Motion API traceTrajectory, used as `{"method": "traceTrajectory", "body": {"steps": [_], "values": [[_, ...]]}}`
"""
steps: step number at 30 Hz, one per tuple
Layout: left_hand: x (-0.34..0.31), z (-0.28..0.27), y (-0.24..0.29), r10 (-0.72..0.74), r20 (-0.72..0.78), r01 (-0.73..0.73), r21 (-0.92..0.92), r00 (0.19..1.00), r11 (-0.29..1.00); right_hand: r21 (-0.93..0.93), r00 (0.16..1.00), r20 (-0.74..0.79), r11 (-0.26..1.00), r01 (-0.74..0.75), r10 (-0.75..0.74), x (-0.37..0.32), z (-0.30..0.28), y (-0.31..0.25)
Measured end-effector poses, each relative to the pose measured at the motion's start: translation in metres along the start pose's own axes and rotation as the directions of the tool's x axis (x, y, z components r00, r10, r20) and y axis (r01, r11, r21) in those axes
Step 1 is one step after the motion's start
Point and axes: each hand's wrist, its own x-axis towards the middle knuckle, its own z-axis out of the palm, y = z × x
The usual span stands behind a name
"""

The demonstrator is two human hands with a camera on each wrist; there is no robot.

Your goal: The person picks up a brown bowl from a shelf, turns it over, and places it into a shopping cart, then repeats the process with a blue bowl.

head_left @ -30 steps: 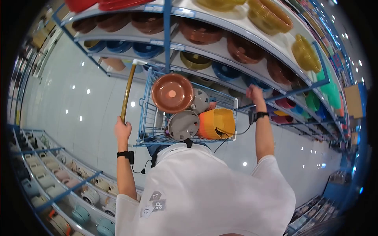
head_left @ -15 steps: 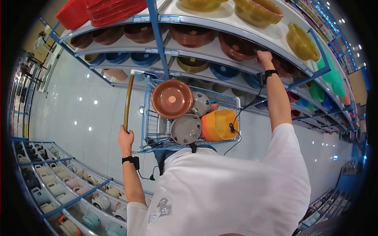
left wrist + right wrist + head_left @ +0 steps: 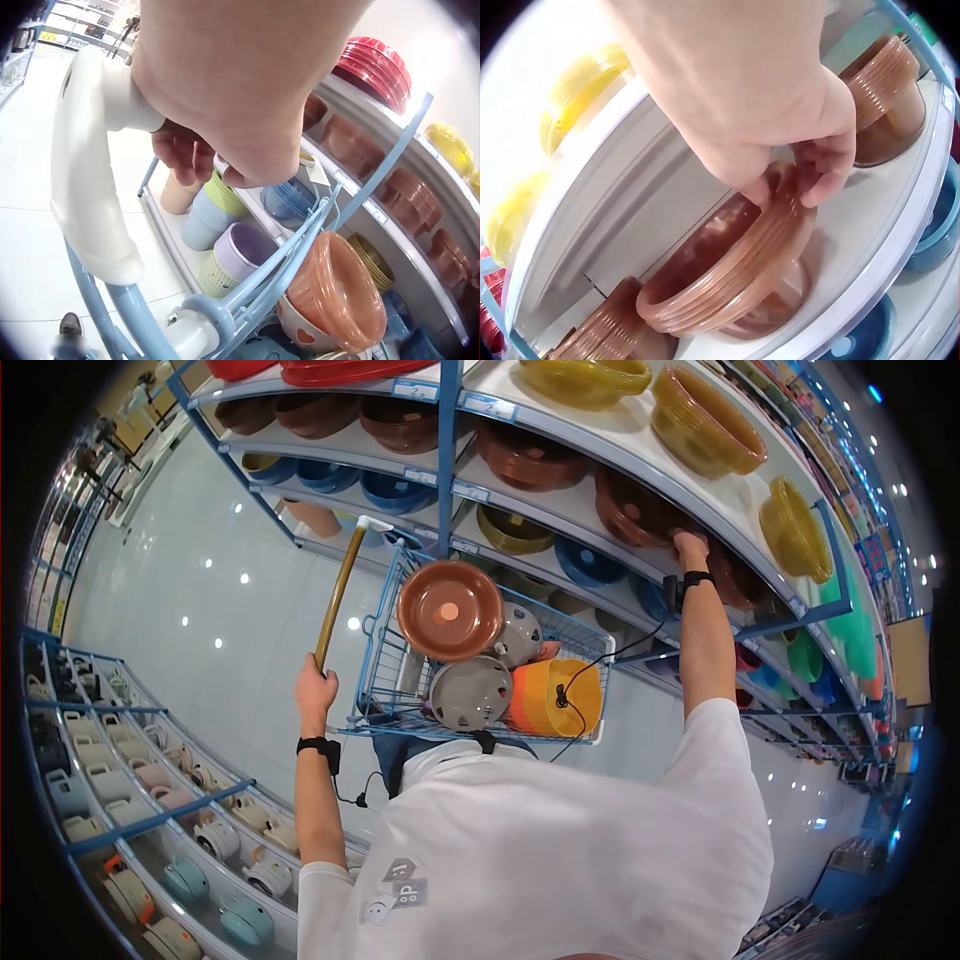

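Note:
My left hand (image 3: 316,690) grips the brown handlebar (image 3: 341,595) of a blue wire shopping cart (image 3: 372,675); in the left wrist view its fingers curl around the bar beside a white end piece (image 3: 90,165). My right hand (image 3: 780,142) reaches onto the middle shelf and pinches the rim of a stack of brown plastic basins (image 3: 727,292), with the thumb at the inner side and fingers outside. The basins sit tilted on the shelf. Inside the cart are a brown basin (image 3: 425,635), two grey pieces with cut-out holes (image 3: 470,695) and a yellow-orange bin (image 3: 570,700).
Yellow basins (image 3: 705,425) fill the shelf above; blue basins (image 3: 590,560) stand below. A blue upright post (image 3: 449,460) divides the rack. Behind on the left, another rack holds mugs (image 3: 185,878). A black cable (image 3: 625,650) hangs from the right wrist over the cart.
My right hand has risen from beside the lower shelf to the brown basins and taken hold of their rim. The left hand has kept its grip on the handlebar.

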Motion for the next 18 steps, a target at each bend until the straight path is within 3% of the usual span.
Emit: {"method": "traceTrajectory", "body": {"steps": [1,3,6,8,12,14,18], "values": [[0.001,0.001,0.0,0.011,-0.003,-0.011,0.001,1.0,1.0,-0.006,1.0,0.003,1.0,0.008,-0.008,0.006,0.001,-0.001],[0.001,0.001,0.0,-0.001,0.006,0.001,0.002,1.0,1.0,-0.206,1.0,0.004,0.978,0.027,-0.027,0.006,-0.002,-0.007],[-0.001,-0.005,0.006,-0.016,0.015,0.016,0.003,1.0,1.0,-0.256,0.997,-0.052,0.965,-0.061,0.049,0.001,-0.003,-0.016],[-0.002,-0.008,0.008,-0.026,0.015,0.026,-0.002,1.0,1.0,-0.249,1.0,-0.02,0.969,-0.011,0.006,-0.001,-0.003,-0.015],[-0.002,-0.01,0.009,-0.027,0.013,0.027,-0.008,1.0,1.0,0.061,0.992,0.118,0.997,-0.051,0.044,0.033,0.008,0.002],[-0.003,-0.011,0.01,-0.032,0.007,0.032,-0.02,0.999,0.999,0.017,0.979,0.17,0.993,-0.12,0.115,0.06,0.018,0.008],[-0.003,-0.011,0.009,-0.026,0.015,0.026,-0.029,1.0,0.999,0.118,0.94,0.306,0.974,-0.192,0.149,0.091,0.021,0.017]]}}
